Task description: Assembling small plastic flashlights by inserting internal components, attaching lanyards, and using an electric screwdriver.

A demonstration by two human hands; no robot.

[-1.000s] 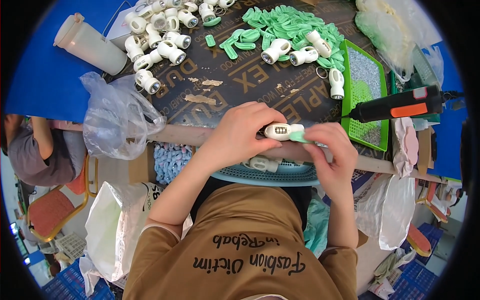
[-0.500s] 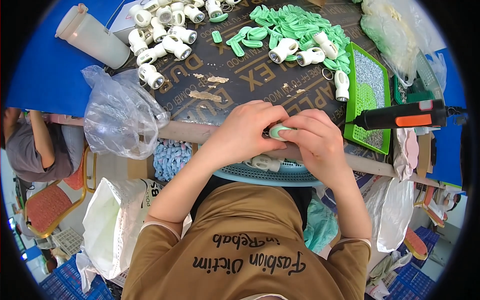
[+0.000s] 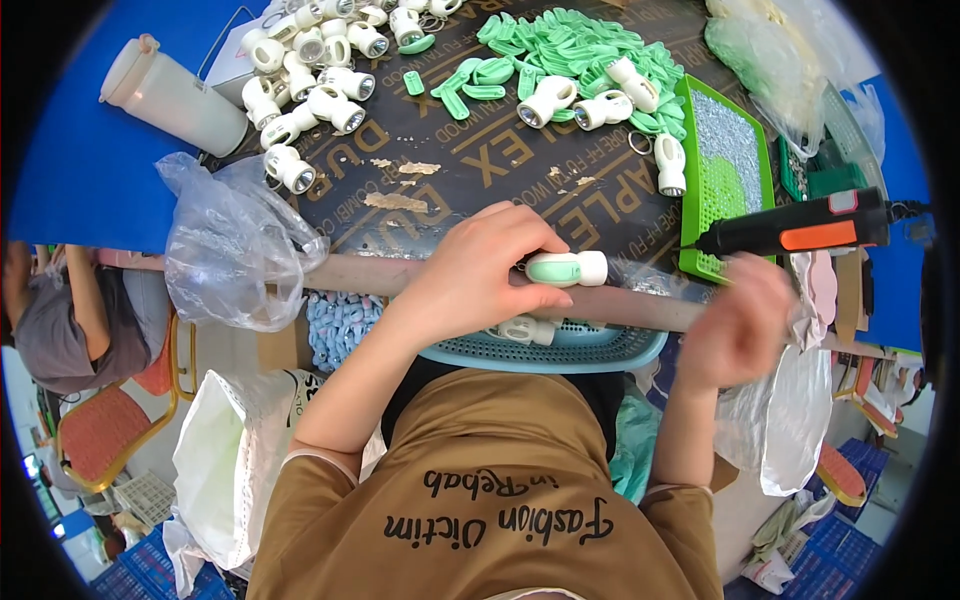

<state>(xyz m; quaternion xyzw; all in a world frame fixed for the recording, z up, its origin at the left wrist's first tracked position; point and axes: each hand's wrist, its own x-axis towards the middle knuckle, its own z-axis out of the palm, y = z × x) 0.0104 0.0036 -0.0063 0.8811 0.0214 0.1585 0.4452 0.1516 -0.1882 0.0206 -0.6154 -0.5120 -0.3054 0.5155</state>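
Note:
At the table's front edge my left hand (image 3: 485,265) is closed around a small white flashlight (image 3: 593,268) with a pale green side cover (image 3: 555,268) on it. The flashlight lies sideways, its head pointing right. Off to the right, my right hand (image 3: 742,322) is smeared by motion, below a black electric screwdriver (image 3: 785,232) with an orange switch. Whether its fingers hold anything does not show. The screwdriver's tip reaches over a bright green tray (image 3: 687,150) of small silvery screws. Under my hands, a blue basket (image 3: 610,352) holds another white flashlight part (image 3: 527,330).
White flashlights (image 3: 338,107) are heaped at the far left, green covers (image 3: 580,50) at the far middle. A few flashlights (image 3: 548,102) lie before the covers. A clear plastic bag (image 3: 235,245) hangs over the left edge, near a translucent jug (image 3: 175,95). Another person (image 3: 90,310) sits at left.
My right hand has left the flashlight and swung right, toward the screwdriver and tray. My left hand keeps the flashlight, whose green cover and white head now show. The view has shifted slightly.

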